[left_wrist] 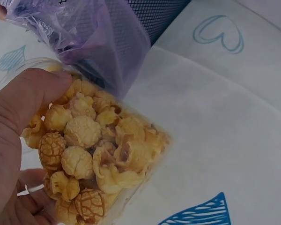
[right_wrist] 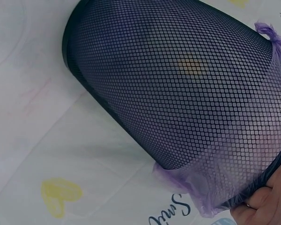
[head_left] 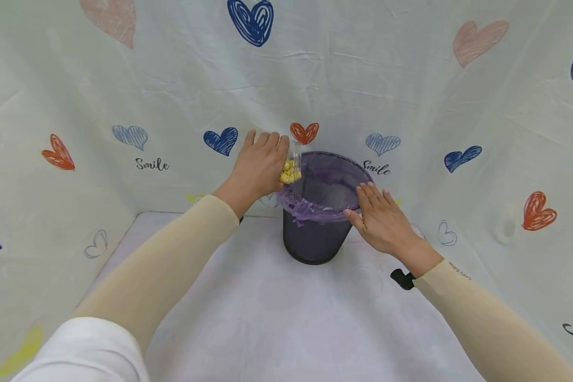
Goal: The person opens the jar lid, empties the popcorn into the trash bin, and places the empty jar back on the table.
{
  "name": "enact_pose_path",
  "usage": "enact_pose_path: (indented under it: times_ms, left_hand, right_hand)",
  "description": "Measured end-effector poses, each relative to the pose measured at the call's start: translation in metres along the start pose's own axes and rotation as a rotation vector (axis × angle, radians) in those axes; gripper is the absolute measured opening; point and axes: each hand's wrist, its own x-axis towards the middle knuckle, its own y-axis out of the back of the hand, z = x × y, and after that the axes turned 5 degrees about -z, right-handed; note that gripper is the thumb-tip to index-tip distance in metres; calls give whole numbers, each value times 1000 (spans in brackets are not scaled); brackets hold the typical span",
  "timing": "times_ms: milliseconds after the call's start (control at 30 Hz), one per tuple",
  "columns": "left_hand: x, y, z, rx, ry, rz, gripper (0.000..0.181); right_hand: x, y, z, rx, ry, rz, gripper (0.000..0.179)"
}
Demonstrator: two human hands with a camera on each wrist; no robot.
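Clear cup (head_left: 293,159) of popcorn (left_wrist: 82,131), grasped by the left hand (head_left: 262,164), was beside the bin (head_left: 312,241); the right hand (head_left: 382,218) rested, fingers straight, on its edge. Careless tilting could have spilled popcorn outside.

The container (head_left: 296,150) in my left hand (head_left: 260,162) appears to be clear, glossy, smooth-walled plastic; the popcorn (left_wrist: 83,130) inside is rough and lumpy, several pieces crackled. To its right, the bin (right_wrist: 145,84) shows a dark mesh wall, apparently metal. Its liner (head_left: 310,208) is thin, crinkled, shiny plastic film. My beige sleeve (head_left: 167,270) is smooth, matt cloth. The far backdrop (head_left: 172,79) is creased sheeting, faintly sheened.
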Motion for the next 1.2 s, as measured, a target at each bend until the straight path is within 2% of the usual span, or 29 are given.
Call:
enact_pose_path:
  times_ms: [233, 533, 900, 1200]
  left_hand:
    - [3, 2, 3, 38, -25, -17, 112]
    - [4, 4, 6, 56, -26, -10, 92]
    - [5, 5, 9, 90, -30, 1, 80]
    - [6, 10, 11, 127, -49, -17, 69]
  right_hand:
    - [0, 0, -1, 3, 1, 5, 84]
    - [0, 0, -2, 4, -5, -1, 84]
    - [0, -1, -2, -5, -5, 4, 84]
    - [1, -2, -3, 2, -5, 1, 85]
